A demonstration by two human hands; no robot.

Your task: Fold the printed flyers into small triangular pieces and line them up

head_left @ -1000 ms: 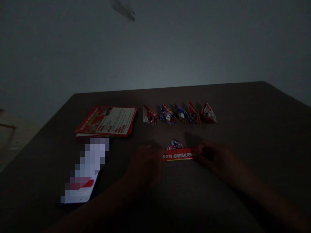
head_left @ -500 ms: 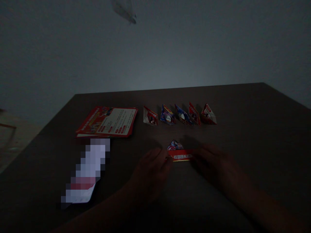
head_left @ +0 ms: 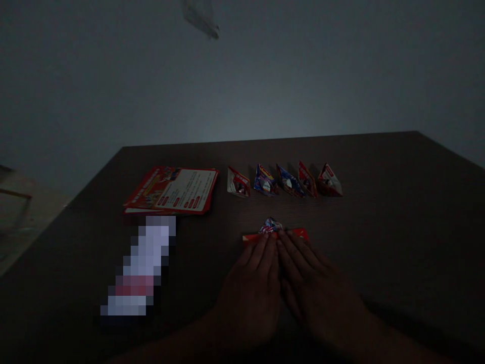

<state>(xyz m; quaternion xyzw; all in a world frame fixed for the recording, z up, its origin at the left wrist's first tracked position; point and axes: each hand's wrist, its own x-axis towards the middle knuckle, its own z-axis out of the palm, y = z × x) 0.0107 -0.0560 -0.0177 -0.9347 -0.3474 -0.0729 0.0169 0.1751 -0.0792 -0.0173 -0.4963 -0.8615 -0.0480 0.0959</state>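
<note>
A partly folded red paper (head_left: 302, 234) lies on the dark table in front of me, with a patterned peak rising at its far side. My left hand (head_left: 253, 283) rests flat on the paper's left part, fingers stretched forward. Beside it, my right hand (head_left: 314, 283) presses flat on the right part, its fingertips close to the left ones. Both hands cover most of the red strip. Beyond them stands a row of several folded paper pieces, among them a red and white one (head_left: 239, 184) and a blue one (head_left: 265, 182).
A stack of red and white printed leaflets (head_left: 185, 189) lies at the left of the table (head_left: 379, 167). Nearer to me is a lit, pixelated phone-like object (head_left: 146, 263). A pale wall (head_left: 303, 76) rises behind the table.
Both hands have come together from the paper's two ends and now lie flat over its middle. The camera view has shifted slightly.
</note>
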